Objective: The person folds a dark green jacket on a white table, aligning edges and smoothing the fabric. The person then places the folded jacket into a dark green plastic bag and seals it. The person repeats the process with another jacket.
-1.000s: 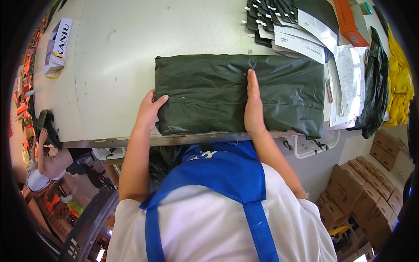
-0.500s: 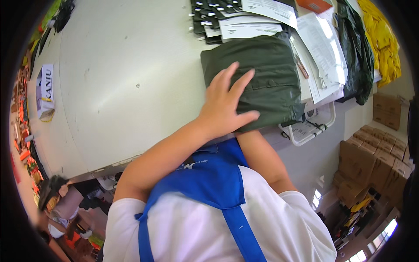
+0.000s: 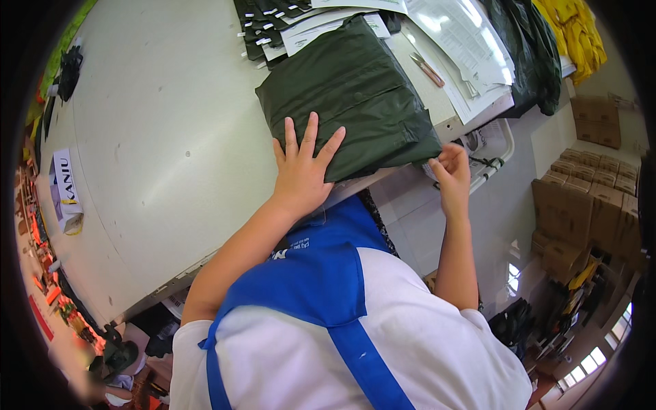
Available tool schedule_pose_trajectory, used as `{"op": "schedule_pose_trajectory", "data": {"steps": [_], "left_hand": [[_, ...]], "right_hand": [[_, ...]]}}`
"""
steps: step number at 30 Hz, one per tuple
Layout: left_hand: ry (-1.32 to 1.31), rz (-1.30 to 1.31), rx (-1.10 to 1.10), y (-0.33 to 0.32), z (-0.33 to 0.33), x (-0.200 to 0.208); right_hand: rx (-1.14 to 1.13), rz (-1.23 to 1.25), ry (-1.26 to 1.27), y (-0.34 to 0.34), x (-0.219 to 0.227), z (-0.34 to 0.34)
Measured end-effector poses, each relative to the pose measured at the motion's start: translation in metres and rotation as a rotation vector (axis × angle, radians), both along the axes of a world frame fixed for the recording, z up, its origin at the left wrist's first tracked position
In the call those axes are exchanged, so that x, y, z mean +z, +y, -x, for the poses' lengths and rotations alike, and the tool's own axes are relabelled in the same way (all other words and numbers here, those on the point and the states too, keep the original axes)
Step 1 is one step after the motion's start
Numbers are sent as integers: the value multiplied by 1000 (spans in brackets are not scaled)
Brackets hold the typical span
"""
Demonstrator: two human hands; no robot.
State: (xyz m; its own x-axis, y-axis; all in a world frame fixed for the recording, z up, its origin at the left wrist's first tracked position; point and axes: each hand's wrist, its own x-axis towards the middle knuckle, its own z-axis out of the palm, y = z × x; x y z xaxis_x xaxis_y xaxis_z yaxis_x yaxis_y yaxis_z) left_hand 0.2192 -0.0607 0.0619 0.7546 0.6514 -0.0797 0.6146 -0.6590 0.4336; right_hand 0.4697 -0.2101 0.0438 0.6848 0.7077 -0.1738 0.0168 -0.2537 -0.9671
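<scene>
A dark green plastic-wrapped package [image 3: 355,89], soft and roughly square, lies on the near right part of the table with its right corner at the table's edge. My left hand [image 3: 304,167] rests flat on its near left side with the fingers spread. At that right corner, my right hand [image 3: 452,171] pinches the plastic between thumb and fingers. The package's underside is out of sight.
Beyond the package lie black items with white tags [image 3: 256,27] and papers [image 3: 465,41]. Thread snips [image 3: 427,70] lie beside it. A black plastic bag [image 3: 529,51] and yellow material [image 3: 577,34] sit far right. Cardboard boxes [image 3: 567,219] are stacked on the right.
My right hand, earlier hidden beneath the package's near edge, now grips its right corner. My left hand has settled on the near left side. The package has turned, baring the snips.
</scene>
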Motion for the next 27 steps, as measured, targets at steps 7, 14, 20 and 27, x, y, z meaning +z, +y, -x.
{"op": "schedule_pose_trajectory", "data": {"steps": [7,14,20,27], "left_hand": [[-20,5,13,1,1,-4],[-82,88,-10,5,7,-3],[-103,-9,34,-8,9,-4],[-526,188,632,-41,25,-49]], "right_hand": [[204,252,111,14,5,-27],[-82,-175,662,21,-14,-4],[129,148,475,15,-3,-7],[91,33,678,18,-21,-4]]}}
